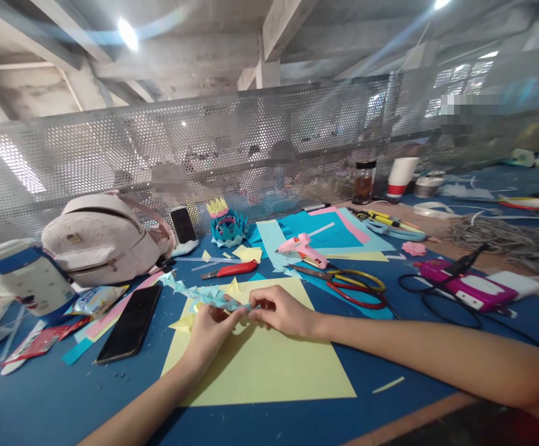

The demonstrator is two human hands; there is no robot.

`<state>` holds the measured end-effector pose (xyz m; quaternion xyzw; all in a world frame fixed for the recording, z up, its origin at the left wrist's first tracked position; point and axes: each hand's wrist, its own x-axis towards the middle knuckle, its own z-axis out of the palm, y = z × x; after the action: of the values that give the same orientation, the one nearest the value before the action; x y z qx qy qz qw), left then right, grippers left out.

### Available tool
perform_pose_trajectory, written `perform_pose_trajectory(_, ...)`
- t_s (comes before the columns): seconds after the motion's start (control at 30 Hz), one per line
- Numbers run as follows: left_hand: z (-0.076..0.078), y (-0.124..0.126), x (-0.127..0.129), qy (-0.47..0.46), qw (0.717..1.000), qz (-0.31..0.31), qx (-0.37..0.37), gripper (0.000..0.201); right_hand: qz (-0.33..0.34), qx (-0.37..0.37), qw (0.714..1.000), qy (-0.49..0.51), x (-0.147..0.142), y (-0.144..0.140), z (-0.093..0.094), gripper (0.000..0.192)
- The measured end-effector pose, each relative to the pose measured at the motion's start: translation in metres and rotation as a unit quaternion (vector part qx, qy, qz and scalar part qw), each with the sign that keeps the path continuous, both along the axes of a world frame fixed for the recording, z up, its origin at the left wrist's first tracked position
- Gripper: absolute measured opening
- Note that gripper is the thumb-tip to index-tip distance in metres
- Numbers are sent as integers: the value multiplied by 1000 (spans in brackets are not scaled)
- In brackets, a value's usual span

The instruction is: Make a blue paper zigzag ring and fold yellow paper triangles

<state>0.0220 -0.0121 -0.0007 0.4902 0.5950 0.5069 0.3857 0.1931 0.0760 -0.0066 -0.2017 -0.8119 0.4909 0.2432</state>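
Note:
Over a yellow sheet of paper [269, 371], a light blue folded-paper strip [195, 288] with a row of pointed pieces runs from the upper left into my fingers. My left hand [211, 328] grips the strip near its right end, thumb and fingers pinched. Against that same end, the fingertips of my right hand [283, 310] press together. Folded yellow paper points [183, 323] lie beside the strip, close to my left hand. Just what sits between the right fingertips is partly hidden.
Beyond my hands lie a red utility knife [236, 269], a pink glue gun [304, 249] and scissors [357, 288]. A black phone [132, 322] rests at the left, near a bottle [35, 285] and backpack [102, 238]. A blue folded-paper piece [229, 229] stands behind.

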Motion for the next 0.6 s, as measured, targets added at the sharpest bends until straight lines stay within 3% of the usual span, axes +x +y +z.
perform_pose_trajectory(0.33, 7, 1, -1, 9, 999, -1, 35, 46, -6, -25, 1000, 6, 0, 2, 4, 25)
perform_pose_trajectory(0.6, 4, 0, -3, 5, 1000, 23, 12, 46, -1, 2, 1000, 12, 1, 1, 7, 25)
